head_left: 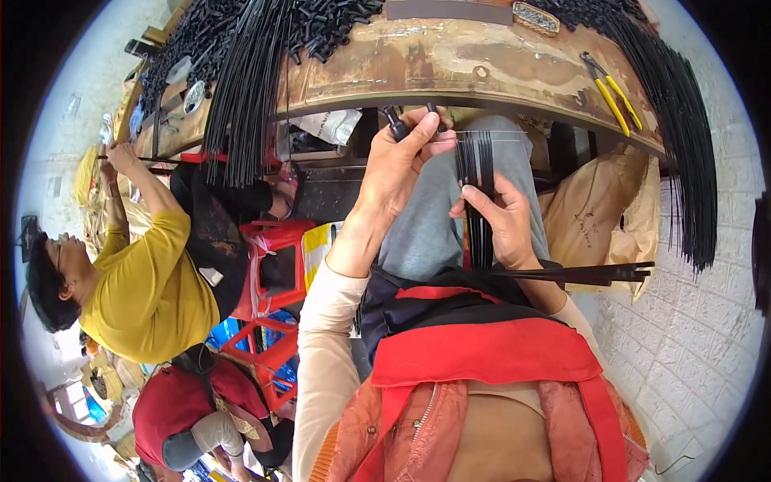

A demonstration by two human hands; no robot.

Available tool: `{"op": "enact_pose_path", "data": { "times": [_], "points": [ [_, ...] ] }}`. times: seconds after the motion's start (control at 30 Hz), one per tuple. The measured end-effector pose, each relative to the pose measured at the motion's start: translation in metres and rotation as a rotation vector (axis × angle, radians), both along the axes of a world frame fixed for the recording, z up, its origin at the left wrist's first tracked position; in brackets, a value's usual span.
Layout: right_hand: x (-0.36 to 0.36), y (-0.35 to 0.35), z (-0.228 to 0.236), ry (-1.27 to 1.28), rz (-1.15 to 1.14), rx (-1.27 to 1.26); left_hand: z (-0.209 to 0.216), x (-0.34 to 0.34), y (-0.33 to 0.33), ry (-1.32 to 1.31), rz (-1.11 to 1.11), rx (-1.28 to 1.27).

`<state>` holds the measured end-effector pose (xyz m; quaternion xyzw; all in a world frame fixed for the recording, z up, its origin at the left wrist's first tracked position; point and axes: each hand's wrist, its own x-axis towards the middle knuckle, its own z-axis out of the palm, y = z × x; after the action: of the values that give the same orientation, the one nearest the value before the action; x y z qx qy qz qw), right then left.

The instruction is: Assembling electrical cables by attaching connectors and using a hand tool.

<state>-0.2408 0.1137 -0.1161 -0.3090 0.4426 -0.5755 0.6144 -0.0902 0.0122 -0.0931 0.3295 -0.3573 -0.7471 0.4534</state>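
My left hand point(405, 153) is closed above my lap, just in front of the bench edge. Between its thumb and fingers is a small black tubular piece point(432, 108), and a second black piece with a flared end point(395, 122) sticks out by the knuckles. To its right, my right hand point(506, 221) is wrapped round a bunch of thin black rods point(479, 165), held roughly upright over my thigh. Fine, pale wires point(502, 136) run sideways at the top of the bunch, close to my left fingertips. Several dark sticks point(598, 275) lie across my right wrist.
The worn wooden bench point(450, 68) carries a heap of black tubular parts point(321, 24), long black rods point(249, 88) draped over its edge, more rods point(683, 161) at right, yellow-handled pliers point(610, 96) and a small basket point(536, 18). A person in yellow point(144, 281) works at left, near red stools point(273, 265).
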Motion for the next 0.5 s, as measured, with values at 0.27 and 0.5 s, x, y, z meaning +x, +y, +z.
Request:
{"op": "enact_pose_path", "data": {
  "times": [0.27,0.5],
  "points": [
    [-0.002,0.001,0.006,0.005,0.031,0.002,0.008,0.006,0.010,0.097,-0.004,0.079],
    [0.001,0.000,0.007,-0.009,0.042,0.020,0.008,0.006,0.011,0.064,0.022,0.083]
  ]
}}
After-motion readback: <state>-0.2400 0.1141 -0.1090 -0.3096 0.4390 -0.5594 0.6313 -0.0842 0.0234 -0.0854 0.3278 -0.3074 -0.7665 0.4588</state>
